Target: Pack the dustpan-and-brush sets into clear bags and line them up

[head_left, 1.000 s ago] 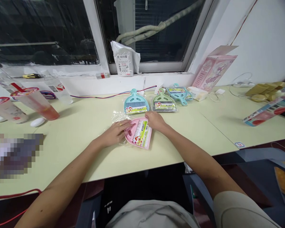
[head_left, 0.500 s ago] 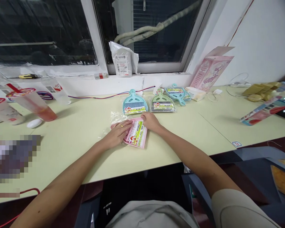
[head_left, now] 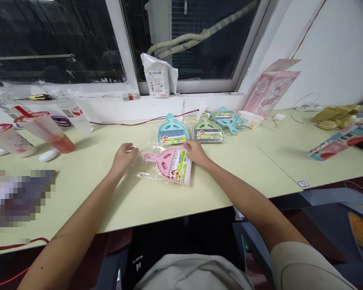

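A pink mini dustpan-and-brush set (head_left: pixel 171 164) in clear plastic wrap lies flat on the pale yellow table (head_left: pixel 115 189) in front of me. My right hand (head_left: pixel 194 152) rests on its upper right corner, fingers pressing the edge. My left hand (head_left: pixel 124 156) hovers just left of the pack, fingers loosely curled at the loose end of the wrap (head_left: pixel 142 171). Behind the pink set lie a blue set (head_left: pixel 172 132), a green set (head_left: pixel 207 130) and another blue set (head_left: pixel 227 117).
Two drink cups with red straws (head_left: pixel 45 131) and a clear bottle (head_left: pixel 74 112) stand at the left. A white packet (head_left: pixel 159 76) leans on the window sill. A pink box (head_left: pixel 270 88), cables and packaged goods (head_left: pixel 340 141) occupy the right. A chair sits below right.
My left hand has lifted off the pink set and moved left to the wrap's end. The pink handle is now uncovered. My right hand stays on the pack's corner.
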A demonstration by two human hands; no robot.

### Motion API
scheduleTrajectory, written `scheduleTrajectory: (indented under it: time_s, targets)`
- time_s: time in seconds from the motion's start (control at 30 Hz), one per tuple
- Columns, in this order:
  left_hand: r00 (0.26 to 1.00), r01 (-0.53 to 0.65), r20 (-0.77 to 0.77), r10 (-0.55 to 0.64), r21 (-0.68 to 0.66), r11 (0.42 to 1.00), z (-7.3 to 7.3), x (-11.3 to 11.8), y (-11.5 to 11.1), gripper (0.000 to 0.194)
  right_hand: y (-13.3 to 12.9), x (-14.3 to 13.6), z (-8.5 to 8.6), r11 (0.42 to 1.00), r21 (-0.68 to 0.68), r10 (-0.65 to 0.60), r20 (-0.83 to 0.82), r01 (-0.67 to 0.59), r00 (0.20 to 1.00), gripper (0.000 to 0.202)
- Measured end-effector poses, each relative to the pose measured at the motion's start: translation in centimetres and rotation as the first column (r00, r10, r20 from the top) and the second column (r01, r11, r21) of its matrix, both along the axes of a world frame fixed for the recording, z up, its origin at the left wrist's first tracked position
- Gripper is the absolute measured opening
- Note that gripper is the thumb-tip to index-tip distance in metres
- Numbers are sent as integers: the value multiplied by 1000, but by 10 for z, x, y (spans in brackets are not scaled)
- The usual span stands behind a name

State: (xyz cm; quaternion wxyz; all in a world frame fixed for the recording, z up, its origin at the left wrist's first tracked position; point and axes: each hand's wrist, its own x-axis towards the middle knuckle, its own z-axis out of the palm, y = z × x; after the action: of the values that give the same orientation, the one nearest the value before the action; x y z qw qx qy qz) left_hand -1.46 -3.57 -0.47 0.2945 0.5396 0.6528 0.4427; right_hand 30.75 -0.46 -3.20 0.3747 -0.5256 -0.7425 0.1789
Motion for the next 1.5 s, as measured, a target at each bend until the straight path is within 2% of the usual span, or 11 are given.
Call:
scheduleTrajectory:
  time_s: [0.07,0.13,0.23,0.37,0.53,0.73,0.83,0.93,1.07,1.27,1.5]
  targets:
    - [962,129,262,-82,-169,977,2,-5,0,49,1,2,1,1000,8,-11,-5,11,1000,21]
    - [887,288,428,-175,-216,933,3,-6,-1,43,0,4,3,1000,13,-15,0,15,1000,22]
    - [807,436,523,-274,-215,874,2,-1,-4,38,-2,6,7,999,31,-28,31,27,999,23]
    - [757,507,569,-321,-201,838,-1,8,-6,36,-7,5,12,998,41,-46,88,42,995,25]
    - [742,492,609,-280,-209,845,-3,18,-10,29,-10,1,12,999,44,-9,30,8,999,23]
    - [731,475,634,-251,-208,855,-3,22,-12,21,-5,-2,10,993,-113,-78,-295,46,952,19]
    - [725,423,657,-206,-189,886,-2,20,-10,15,-4,2,18,934,-357,-173,-453,0,875,25]
    - [726,346,672,-147,-172,922,-1,16,-7,12,-6,9,27,816,-532,-148,-571,-226,808,24]
    - [722,309,678,-139,-136,941,-2,11,-4,14,-10,13,30,747,-527,-51,-654,-405,755,18]
    - [737,295,661,-140,-128,947,-7,9,-2,15,-10,9,23,750,-536,-71,-647,-387,759,15]
    - [696,321,700,-159,-105,941,-11,10,-1,17,-7,8,13,744,-486,-75,-742,-458,666,20]
